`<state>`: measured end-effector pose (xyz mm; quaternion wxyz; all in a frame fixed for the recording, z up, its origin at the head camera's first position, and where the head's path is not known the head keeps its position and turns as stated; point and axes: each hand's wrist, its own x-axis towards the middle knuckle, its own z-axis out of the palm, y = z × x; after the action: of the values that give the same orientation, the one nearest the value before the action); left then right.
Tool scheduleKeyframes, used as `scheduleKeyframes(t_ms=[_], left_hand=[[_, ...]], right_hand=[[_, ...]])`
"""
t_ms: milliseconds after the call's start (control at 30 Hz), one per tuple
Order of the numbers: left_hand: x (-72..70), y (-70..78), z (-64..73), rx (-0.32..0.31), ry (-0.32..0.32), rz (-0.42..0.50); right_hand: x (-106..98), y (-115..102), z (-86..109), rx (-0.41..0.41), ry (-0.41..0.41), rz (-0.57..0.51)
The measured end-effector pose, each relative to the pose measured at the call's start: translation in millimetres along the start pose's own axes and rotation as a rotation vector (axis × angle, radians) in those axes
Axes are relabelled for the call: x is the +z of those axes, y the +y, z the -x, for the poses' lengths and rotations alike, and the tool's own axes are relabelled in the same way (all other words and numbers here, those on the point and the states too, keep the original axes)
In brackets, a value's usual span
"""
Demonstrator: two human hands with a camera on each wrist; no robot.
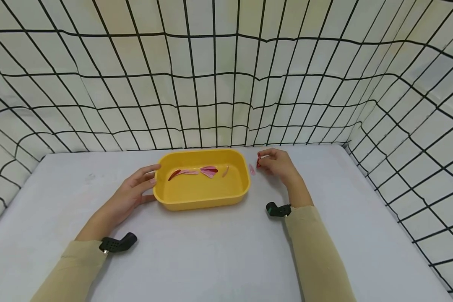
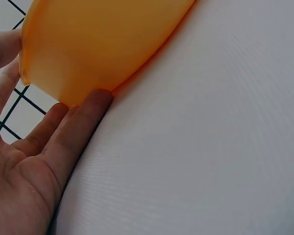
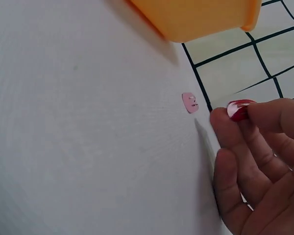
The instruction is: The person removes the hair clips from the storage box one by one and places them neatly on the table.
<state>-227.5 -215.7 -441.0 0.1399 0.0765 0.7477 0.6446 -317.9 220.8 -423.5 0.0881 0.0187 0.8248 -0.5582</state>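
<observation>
A shallow yellow plastic tray point(image 1: 201, 200) stands on the table, with several small pink and dark red hair clips point(image 1: 209, 171) lying inside it. My left hand point(image 1: 136, 188) rests against the tray's left end, its fairly straight fingers touching the rim and outer wall; the left wrist view shows these fingertips point(image 2: 97, 98) on the wall. Just right of the tray, my right hand point(image 1: 277, 163) pinches a glossy red hair clip point(image 3: 239, 110) between thumb and fingertips. A flat pink hair clip point(image 3: 189, 103) with small cut-outs lies on the table between that hand and the tray.
A white table surface point(image 1: 196, 256) extends around the tray. Black wire grid panels point(image 1: 215, 75) rise along its back and both sides, pale sheeting behind them. Dark wrist-worn devices point(image 1: 118, 243) sit on both forearms.
</observation>
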Motion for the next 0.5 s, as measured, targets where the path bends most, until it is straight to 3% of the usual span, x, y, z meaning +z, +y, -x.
scheduleKeyframes(t_ms=[267, 500], left_hand=[[0.4, 3.6, 1.3, 0.003, 0.001, 0.001], [-1.3, 0.4, -0.6, -0.001, 0.003, 0.005]], right_hand=[[-1.6, -0.9, 1.6, 0.015, -0.025, 0.165], [-0.6, 1.5, 0.3, 0.045, -0.030, 0.225]])
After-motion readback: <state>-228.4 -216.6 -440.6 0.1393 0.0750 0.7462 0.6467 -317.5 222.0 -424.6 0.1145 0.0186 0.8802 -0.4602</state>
